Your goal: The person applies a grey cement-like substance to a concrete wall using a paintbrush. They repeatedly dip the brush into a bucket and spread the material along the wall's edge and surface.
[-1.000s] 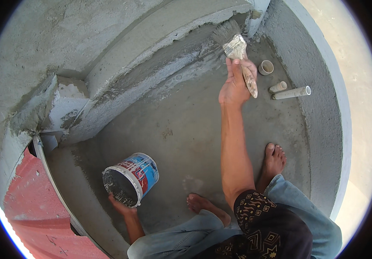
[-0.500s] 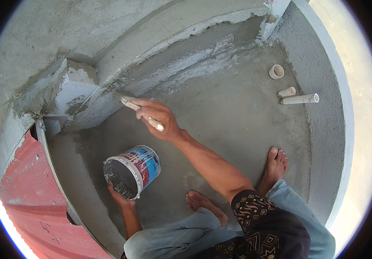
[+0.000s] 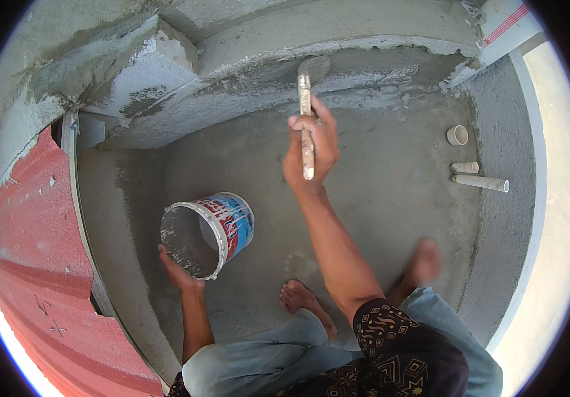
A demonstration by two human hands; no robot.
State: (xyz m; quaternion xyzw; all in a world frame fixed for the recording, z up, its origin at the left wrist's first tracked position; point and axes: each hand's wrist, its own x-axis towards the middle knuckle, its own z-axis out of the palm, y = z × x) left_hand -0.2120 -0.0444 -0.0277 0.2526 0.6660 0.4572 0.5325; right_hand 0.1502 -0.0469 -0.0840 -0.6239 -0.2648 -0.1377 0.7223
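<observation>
Brushing, it seems: right hand (image 3: 325, 149) grips the brush (image 3: 305, 102) at the wall (image 3: 364, 69), left hand (image 3: 182, 272) holds the tilted bucket (image 3: 237, 221), next stroke wanting steady pressure!

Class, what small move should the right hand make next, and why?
Probably one light stroke of the brush along the grey wall: the right hand grips its handle, bristles toward the wall, while the left hand supports the tilted bucket.
</observation>
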